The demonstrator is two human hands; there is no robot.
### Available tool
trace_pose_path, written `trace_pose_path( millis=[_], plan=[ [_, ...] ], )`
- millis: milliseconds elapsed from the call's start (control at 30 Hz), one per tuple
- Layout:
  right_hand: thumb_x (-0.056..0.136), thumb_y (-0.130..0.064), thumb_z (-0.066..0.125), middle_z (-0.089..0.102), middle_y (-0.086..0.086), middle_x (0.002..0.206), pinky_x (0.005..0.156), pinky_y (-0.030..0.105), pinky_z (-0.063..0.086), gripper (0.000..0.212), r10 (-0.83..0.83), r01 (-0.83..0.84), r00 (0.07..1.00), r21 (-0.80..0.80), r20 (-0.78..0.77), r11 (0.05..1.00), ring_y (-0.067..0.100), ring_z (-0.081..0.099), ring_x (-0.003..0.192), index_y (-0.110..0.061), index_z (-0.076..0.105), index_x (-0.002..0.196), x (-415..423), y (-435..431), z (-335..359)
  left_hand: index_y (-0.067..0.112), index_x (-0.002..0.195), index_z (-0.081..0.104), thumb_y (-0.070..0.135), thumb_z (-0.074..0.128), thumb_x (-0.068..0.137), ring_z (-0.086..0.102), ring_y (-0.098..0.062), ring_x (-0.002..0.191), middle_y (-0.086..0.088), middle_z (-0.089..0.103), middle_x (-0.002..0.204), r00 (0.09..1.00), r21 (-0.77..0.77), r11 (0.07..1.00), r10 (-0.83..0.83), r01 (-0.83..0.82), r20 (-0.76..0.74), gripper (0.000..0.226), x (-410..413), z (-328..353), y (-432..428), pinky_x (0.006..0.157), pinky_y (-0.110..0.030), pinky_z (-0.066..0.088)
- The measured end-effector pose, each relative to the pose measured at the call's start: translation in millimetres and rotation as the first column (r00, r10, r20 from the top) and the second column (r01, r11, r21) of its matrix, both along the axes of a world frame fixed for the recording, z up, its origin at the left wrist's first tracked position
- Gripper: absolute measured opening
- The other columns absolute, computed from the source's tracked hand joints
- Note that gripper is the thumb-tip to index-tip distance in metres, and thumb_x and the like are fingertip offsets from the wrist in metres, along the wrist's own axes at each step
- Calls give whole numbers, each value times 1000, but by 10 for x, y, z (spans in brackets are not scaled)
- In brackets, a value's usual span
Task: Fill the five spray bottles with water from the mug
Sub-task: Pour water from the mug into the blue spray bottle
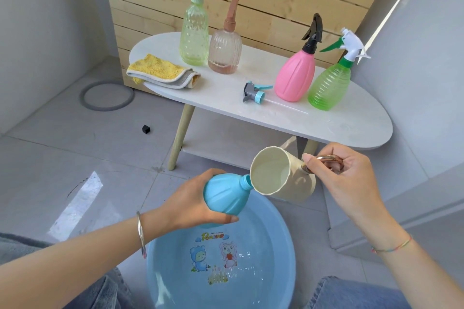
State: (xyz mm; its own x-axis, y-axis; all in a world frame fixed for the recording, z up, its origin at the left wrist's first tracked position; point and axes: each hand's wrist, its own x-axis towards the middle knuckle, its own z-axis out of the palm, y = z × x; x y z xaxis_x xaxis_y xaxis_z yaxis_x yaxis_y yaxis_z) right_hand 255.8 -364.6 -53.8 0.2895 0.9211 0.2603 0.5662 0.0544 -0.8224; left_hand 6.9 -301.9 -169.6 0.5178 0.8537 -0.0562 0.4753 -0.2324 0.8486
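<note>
The left hand (190,206) is gripping the blue spray bottle (226,194), fingers curled under its round body and thumb wrapped over the top. It is holding the bottle tilted, with the open neck pointing up and to the right. The right hand (344,178) is clamping the cream mug (281,173) by its metal handle, fingers hooked through and thumb pressing along the top. The mug is leaning over to the left, and its lip is touching the bottle's neck. I can't tell whether any water is running across.

Both are hanging over the far edge of the blue basin (276,233), which is sitting on the floor between the person's knees, with water glinting over its cartoon print.

Beyond them, the white oval table (326,120) is carrying the other four bottles, all capped and upright. At far left the tall green bottle (194,32) is standing just beside the clear pinkish bottle (225,50). At right the pink bottle (295,75) is touching the squat green bottle (329,85). The loose blue-and-grey spray head (253,93) is lying on its side just left of the pink bottle, its tube trailing right. A folded yellow cloth (160,73) is resting on the table's left end.
</note>
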Motion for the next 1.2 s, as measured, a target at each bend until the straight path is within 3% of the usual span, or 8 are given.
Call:
trace_pose_path(
  millis=[167,267,567,667,1200],
  plan=[
    [73,-34,70,63,21,63,52,23,33,30,3,-3,1000,11,17,1000,14,42,54,-10,56,60,-21,-2,-2,38,125,48,51,90,56,60,0,99,20,61,111,1000,-12,1000,-15,15,5,82,-8,-21,0,79,-13,50],
    [76,-26,75,61,21,61,50,18,30,32,17,-18,999,22,38,1000,8,37,50,-5,56,61,-30,-11,13,39,125,48,53,89,56,60,1,98,20,61,111,1000,-16,1000,-17,17,0,82,-3,-27,-6,77,-12,50],
    [80,-14,75,48,4,53,51,12,30,28,35,-38,997,34,75,999,6,39,52,-1,57,63,-28,-24,25,39,124,48,48,91,58,60,3,97,19,61,109,1000,-27,1000,-15,16,15,79,-1,-12,-22,74,-9,48],
    [80,-16,75,45,-6,53,52,12,30,29,38,-42,994,39,101,998,7,39,53,-2,56,62,-42,-37,34,38,124,48,49,91,58,60,2,97,18,61,110,1000,-21,1000,-18,18,12,80,-3,-18,-25,74,-9,48],
    [78,-33,75,47,-6,58,54,12,30,36,66,-78,984,69,163,995,8,41,57,-12,53,59,-38,-37,46,38,125,47,50,90,58,60,-2,98,17,60,110,1000,-22,999,-28,29,9,81,-6,-47,-25,77,-14,51]
  ],
)
